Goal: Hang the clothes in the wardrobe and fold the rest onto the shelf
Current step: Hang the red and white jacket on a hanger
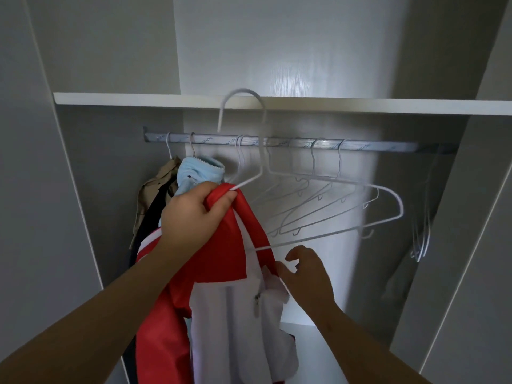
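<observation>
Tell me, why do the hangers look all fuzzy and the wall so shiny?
Head view: the empty hangers look smeared, probably motion blur; a bright patch glares on the back wall; the wide lens slants the side panels; the red jacket is sharper.

Red and white jacket [221, 273] half on a white wire hanger [243, 90], held up in front of the wardrobe rail [277, 142].

Your left hand [194, 214] gripped the jacket's red shoulder together with the hanger's left end. The garment hung down from there with its white zipped front facing you. The hanger tilted, with its hook up in front of the shelf [304, 103] edge, off the rail, and its right arm and bottom bar bare. Your right hand [304, 273] was at the jacket's white edge just under that bar, and may have been pinching the fabric. On the rail, a khaki garment [158, 187] and a light blue garment [194, 170] hung at the left, beside several empty hangers [313, 159].
</observation>
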`<move>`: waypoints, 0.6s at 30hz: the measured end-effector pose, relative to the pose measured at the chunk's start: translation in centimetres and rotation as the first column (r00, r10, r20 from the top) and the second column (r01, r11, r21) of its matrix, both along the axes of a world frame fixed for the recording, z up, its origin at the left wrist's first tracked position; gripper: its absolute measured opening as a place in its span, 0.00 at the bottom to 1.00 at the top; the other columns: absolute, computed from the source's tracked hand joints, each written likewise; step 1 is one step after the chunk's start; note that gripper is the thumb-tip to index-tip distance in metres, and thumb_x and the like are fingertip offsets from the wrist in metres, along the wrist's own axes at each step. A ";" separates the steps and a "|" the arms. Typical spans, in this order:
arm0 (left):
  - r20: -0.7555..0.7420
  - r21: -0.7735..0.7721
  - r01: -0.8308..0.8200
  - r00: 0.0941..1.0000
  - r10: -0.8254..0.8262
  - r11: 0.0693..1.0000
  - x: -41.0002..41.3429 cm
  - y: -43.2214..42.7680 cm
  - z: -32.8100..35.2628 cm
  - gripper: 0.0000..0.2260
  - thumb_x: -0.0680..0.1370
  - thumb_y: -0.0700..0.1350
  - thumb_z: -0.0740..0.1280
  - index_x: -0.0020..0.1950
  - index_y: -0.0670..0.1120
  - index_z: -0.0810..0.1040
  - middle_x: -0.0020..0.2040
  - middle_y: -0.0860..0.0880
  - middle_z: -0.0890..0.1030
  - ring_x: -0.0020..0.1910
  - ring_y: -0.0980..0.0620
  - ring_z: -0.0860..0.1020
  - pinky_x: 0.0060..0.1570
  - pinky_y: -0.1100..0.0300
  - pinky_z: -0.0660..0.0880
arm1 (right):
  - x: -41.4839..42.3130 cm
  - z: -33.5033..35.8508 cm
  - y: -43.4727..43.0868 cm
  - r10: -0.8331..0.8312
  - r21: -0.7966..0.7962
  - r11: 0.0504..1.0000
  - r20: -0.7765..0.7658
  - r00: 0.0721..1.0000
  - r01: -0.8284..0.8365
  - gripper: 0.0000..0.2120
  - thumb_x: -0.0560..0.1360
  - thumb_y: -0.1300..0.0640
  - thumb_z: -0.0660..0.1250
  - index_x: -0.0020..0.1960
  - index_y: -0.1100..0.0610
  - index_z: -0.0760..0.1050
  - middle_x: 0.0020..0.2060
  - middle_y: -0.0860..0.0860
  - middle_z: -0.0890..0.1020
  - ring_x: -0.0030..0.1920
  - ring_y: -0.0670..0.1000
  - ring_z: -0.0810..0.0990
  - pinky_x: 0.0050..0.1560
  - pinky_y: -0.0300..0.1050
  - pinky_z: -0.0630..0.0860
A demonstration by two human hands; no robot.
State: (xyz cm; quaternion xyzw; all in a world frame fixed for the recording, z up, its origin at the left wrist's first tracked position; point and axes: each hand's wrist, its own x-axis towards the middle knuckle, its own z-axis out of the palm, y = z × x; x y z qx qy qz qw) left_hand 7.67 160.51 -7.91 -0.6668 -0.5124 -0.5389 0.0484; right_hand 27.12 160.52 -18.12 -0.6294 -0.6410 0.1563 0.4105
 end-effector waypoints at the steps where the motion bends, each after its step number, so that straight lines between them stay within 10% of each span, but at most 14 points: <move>1: 0.038 0.001 0.028 0.999 -0.028 1.000 -0.1 -0.2 0.3 0.20 0.71 0.62 0.60 0.49 0.50 0.82 0.38 0.48 0.82 0.38 0.50 0.79 0.41 0.56 0.75 | -0.2 -0.2 0.1 0.029 -0.091 0.995 -0.045 0.999 -0.033 0.20 0.71 0.43 0.69 0.58 0.53 0.71 0.52 0.44 0.72 0.54 0.47 0.73 0.57 0.41 0.72; 5: 0.099 0.012 0.168 0.981 -0.168 0.986 -0.3 -0.8 1.0 0.14 0.70 0.63 0.61 0.42 0.56 0.78 0.37 0.46 0.81 0.39 0.49 0.79 0.45 0.50 0.76 | -1.9 -0.2 -0.1 0.201 -0.296 0.880 -0.479 0.855 -0.372 0.30 0.72 0.47 0.70 0.69 0.49 0.60 0.53 0.43 0.72 0.46 0.38 0.77 0.41 0.31 0.77; 13: 0.095 0.013 0.235 0.967 -0.235 0.972 -1.0 -1.3 1.0 0.05 0.71 0.57 0.64 0.41 0.58 0.77 0.38 0.47 0.82 0.40 0.49 0.80 0.47 0.48 0.77 | -3.0 -1.2 0.3 0.348 -0.527 0.688 -0.366 0.863 -0.500 0.18 0.72 0.52 0.70 0.61 0.48 0.74 0.44 0.44 0.80 0.45 0.45 0.79 0.46 0.39 0.79; 18: 0.118 0.024 0.213 0.970 -0.214 0.977 -2.7 -1.1 1.0 0.03 0.70 0.58 0.65 0.38 0.61 0.76 0.37 0.52 0.81 0.38 0.56 0.78 0.47 0.51 0.76 | -1.4 -0.7 0.5 0.145 -0.458 0.735 -0.615 0.775 -0.500 0.10 0.73 0.64 0.64 0.54 0.57 0.76 0.44 0.54 0.83 0.43 0.52 0.82 0.43 0.47 0.81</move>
